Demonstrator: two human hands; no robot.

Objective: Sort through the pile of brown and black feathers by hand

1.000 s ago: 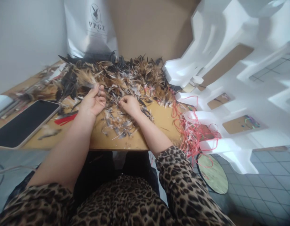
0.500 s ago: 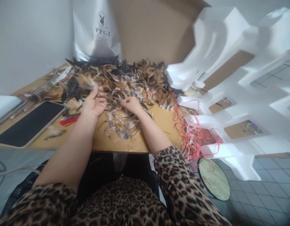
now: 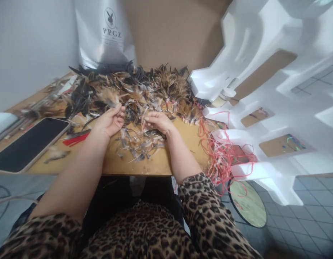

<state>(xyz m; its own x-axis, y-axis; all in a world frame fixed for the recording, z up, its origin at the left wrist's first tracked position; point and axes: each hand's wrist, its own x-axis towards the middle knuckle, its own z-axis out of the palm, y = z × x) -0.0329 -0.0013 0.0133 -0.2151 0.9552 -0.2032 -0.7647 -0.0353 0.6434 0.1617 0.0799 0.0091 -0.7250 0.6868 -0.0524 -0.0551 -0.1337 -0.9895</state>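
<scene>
My left hand (image 3: 111, 120) pinches a fluffy bunch of tan feathers (image 3: 110, 96) by its base, tips pointing up and away from me. To its right, my right hand (image 3: 158, 121) has thumb and fingers closed on a thin pale feather (image 3: 143, 120). A heap of brown and black feathers (image 3: 169, 84) spreads behind both hands. Below them, small loose feathers (image 3: 140, 144) lie scattered on the wooden table (image 3: 139, 168).
A phone (image 3: 28, 144) and a red strip (image 3: 76, 139) lie on the left. Tangled red strings (image 3: 223, 154) hang over the right edge beside white foam packing (image 3: 277, 104). A silver bag (image 3: 107, 46) stands at the back; a round green-topped thing (image 3: 248, 203) is below.
My left hand has moved slightly right with the tan bunch. My right hand has shifted a little to the right, and a thin feather now shows at its fingertips.
</scene>
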